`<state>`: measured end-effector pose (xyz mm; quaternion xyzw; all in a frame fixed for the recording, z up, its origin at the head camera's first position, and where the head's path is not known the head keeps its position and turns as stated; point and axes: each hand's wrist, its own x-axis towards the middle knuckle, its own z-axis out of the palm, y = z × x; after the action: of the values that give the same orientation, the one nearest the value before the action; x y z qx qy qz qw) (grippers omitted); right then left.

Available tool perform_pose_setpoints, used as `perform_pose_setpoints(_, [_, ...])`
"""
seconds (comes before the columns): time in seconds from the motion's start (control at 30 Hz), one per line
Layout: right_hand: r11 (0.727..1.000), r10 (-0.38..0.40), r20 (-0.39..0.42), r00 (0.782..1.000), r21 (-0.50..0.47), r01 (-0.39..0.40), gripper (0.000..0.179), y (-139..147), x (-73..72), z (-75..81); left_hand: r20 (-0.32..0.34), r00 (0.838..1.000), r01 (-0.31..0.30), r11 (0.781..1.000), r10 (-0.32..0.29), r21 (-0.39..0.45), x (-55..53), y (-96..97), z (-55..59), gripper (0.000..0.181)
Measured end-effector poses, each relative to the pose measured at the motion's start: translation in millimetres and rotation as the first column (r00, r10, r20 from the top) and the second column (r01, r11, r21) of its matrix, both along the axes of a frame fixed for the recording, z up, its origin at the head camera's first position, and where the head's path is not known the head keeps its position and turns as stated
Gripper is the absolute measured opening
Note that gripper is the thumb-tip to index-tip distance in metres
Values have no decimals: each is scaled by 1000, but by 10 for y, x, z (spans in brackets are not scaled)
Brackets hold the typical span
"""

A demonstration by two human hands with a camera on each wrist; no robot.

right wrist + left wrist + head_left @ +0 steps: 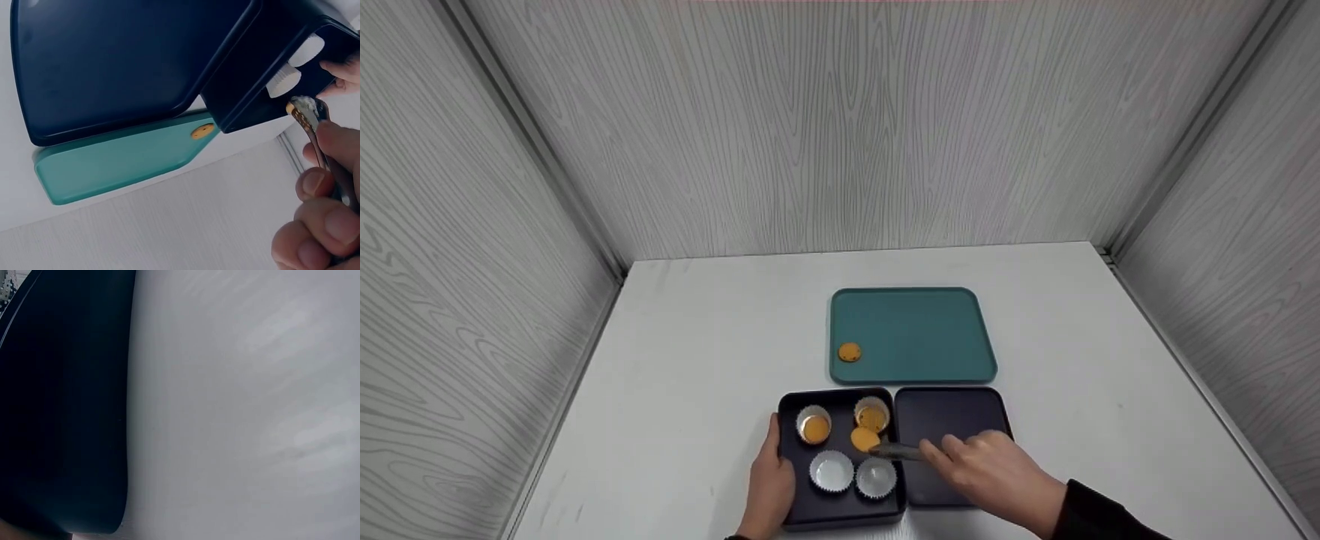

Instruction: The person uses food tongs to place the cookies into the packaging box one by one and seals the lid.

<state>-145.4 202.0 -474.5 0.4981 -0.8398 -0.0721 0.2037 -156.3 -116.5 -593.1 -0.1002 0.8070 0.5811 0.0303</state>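
My left hand [771,480] grips the left wall of a dark blue box [840,514], its thumb at the rim. In my right hand [994,472] are metal tongs [319,138], their tips over the box. At those tips is a round yellow cookie [865,439], just below the upper right fluted cup [883,406] and overlapping it in the head view. That cup holds a chocolate-chip cookie [872,418]; the upper left cup [804,415] holds another cookie [816,430]. Two lower cups, the left one [832,472] and the right one [876,478], show bare bottoms.
A teal tray [919,330] lies behind the box, with one cookie [850,352] near its front left corner. Right of the box, close beside it, lies a flat dark blue lid [949,416]. Grey wood-grain panels [840,127] border the white table [697,360].
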Motion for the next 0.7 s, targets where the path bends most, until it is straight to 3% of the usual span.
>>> perform_pose_setpoints(0.13, [998, 6, 65, 998, 61, -10, 33, -8, 40, 57, -6, 1000, -4, 1000, 4, -1, 4, 0, 2, 74])
perform_pose_setpoints(0.4, [982, -5, 168, 986, 186, -26, 22, -44, 88, 159, -24, 1000, -2, 1000, 2, 8, 13, -2, -32, 74])
perform_pose_setpoints(0.7, [958, -13, 123, 992, 285, -22, 9, -147, 103, 258, 2, 1000, -9, 1000, 9, 13, 0, 2, -29, 74])
